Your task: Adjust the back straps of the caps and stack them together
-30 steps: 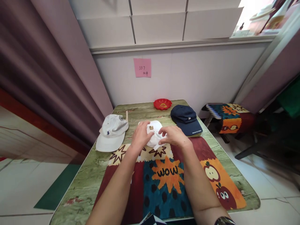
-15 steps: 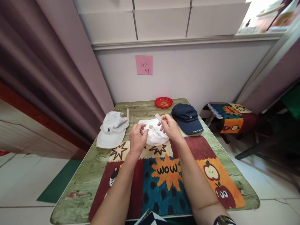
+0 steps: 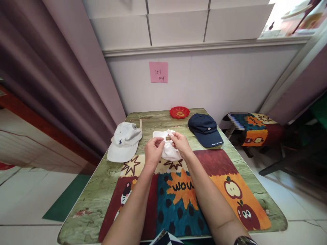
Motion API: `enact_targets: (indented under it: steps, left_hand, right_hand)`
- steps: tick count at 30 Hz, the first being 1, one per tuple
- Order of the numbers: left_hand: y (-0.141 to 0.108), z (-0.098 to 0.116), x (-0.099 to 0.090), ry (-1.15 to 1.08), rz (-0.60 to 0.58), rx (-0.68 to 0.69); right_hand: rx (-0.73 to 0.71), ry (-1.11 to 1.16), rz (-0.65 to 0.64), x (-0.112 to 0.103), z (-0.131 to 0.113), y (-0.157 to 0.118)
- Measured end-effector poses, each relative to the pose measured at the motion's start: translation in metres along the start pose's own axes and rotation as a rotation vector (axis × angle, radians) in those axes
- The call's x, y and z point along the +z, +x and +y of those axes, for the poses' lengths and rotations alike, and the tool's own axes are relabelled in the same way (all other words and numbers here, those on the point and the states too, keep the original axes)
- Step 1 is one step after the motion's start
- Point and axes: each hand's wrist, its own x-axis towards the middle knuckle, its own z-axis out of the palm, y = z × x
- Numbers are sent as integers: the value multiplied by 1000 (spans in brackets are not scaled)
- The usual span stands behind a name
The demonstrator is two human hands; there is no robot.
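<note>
A white baseball cap [image 3: 170,153] lies in the middle of the table with its back strap and gold-coloured buckle [image 3: 168,138] toward me. My left hand [image 3: 154,149] is closed in a pinch on the cap just left of the buckle. My right hand [image 3: 181,143] pinches the white strap [image 3: 169,132], whose free end sticks up above the fingers at the buckle. Part of the cap is covered by both hands. To the left sits a pale grey cap [image 3: 125,141] with a small dark logo; to the right, a navy cap [image 3: 205,129].
A patterned placemat [image 3: 176,217] covers the near table. A red scalloped dish [image 3: 179,112] stands at the table's back edge, by the wall with a pink note [image 3: 158,72]. On the right is a low bench [image 3: 255,129] with a similar patterned cover.
My right hand has moved left with the strap end, bringing it up to the buckle and closer to my left hand. The view has shifted slightly.
</note>
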Motion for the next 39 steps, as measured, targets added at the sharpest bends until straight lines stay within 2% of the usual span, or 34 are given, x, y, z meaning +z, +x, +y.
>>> enact_targets:
  steps: [4,9,20,22,26,28,32,35,39]
  left_hand:
    - [-3,8,0,-119,1,-113]
    - [-8,19,-5,-280,40,-239]
    - [-13,28,-5,-422,72,-267]
    - [-14,30,-5,-475,91,-297]
    - [-15,30,-6,-499,44,-396]
    - [-15,28,-7,-496,55,-394]
    - [-12,24,-7,-526,98,-288]
    - [-9,25,-7,-588,53,-267]
    - [-4,26,-10,-670,-14,-325]
  right_hand:
    - [-74,28,-74,5,-12,-9]
    - [-153,-47,-100,13,-17,-17]
    - [-220,-311,-27,19,-22,-26]
    - [-232,-349,-8,21,-23,-27]
    - [-271,-412,5,21,-25,-29]
    - [-287,-418,-2,17,-30,-29]
    - [-325,-451,58,3,-42,-30]
    - [-347,-521,69,-2,-48,-32]
    - [-355,-548,52,2,-46,-34]
